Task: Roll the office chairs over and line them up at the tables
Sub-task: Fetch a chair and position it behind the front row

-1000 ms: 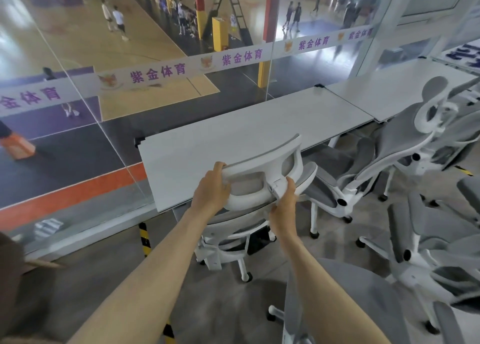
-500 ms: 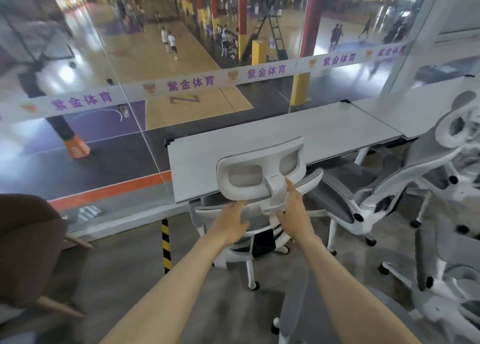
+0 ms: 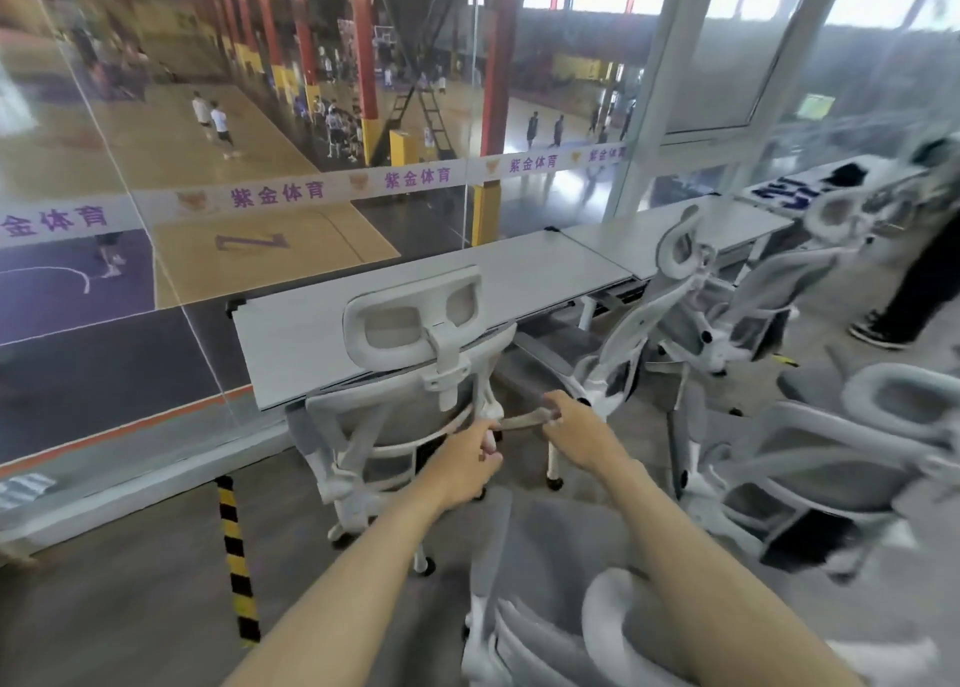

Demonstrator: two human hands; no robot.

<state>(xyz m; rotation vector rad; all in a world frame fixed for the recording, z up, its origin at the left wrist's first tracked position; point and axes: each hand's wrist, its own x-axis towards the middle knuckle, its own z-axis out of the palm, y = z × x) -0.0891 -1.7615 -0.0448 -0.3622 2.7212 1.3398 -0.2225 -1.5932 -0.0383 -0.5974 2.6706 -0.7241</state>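
Observation:
A white-framed grey mesh office chair stands tucked against the left white table, with its back towards me. My left hand and my right hand are low behind the chair's right side, off the headrest. Both pinch the ends of a thin tan strip stretched between them; what it is cannot be told. A second chair leans at the same table's right end. A third chair is at the adjoining table.
More grey chairs crowd the floor: one right below my arms and others at the right. A person in dark trousers stands at the far right. A black-and-yellow striped post stands left of the chair by the glass wall.
Both hands let go of the headrest and dropped to the chair's lower right side, where they now hold the strip. The camera view lifted and turned right.

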